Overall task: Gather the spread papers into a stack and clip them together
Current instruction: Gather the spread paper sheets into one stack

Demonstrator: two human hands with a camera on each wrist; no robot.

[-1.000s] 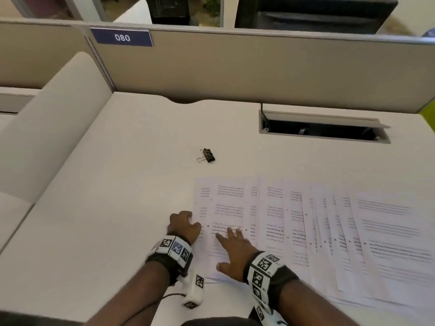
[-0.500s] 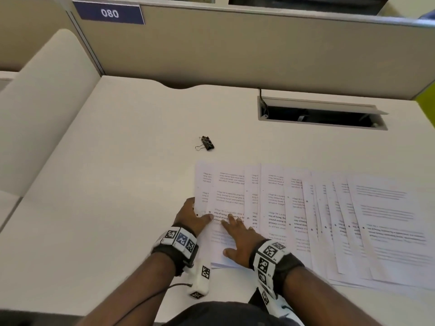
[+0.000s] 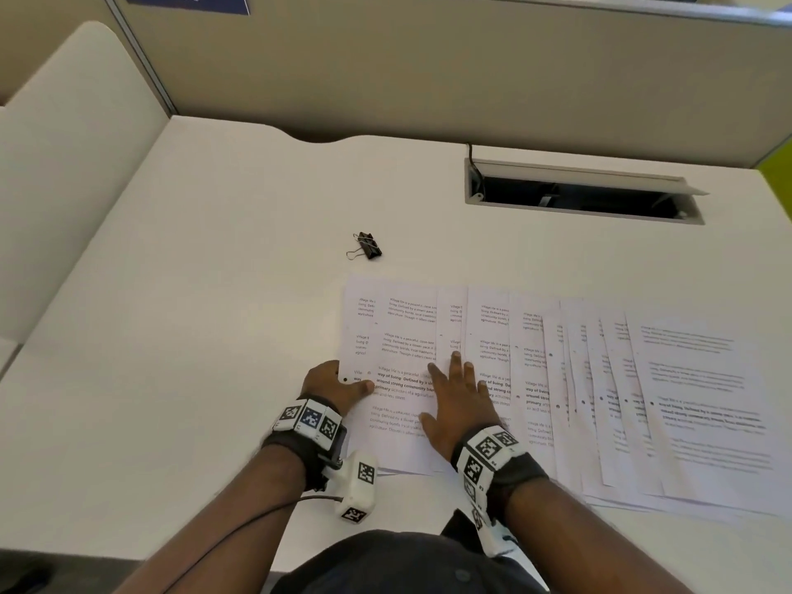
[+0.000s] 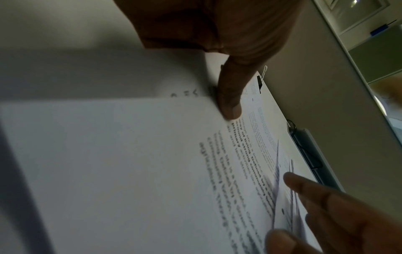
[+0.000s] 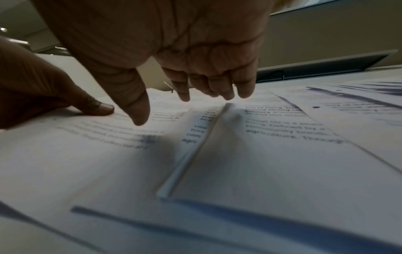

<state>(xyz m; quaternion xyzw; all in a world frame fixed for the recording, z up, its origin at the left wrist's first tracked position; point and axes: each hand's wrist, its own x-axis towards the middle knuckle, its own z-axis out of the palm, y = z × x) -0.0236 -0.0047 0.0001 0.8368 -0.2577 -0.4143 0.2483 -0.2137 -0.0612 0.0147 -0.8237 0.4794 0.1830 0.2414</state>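
Since a second ago the left hand (image 3: pixel 332 381) has slid from beside the sheets onto their left edge, and the right hand (image 3: pixel 456 394) has reached farther up the page. The left thumb now pinches the leftmost of the white printed papers (image 3: pixel 557 379); the right lies flat, fingers straight. Roughly ten overlapping sheets fan across the white worktop (image 3: pixel 193 336). One black binder clip (image 3: pixel 367 246) sits just beyond them.
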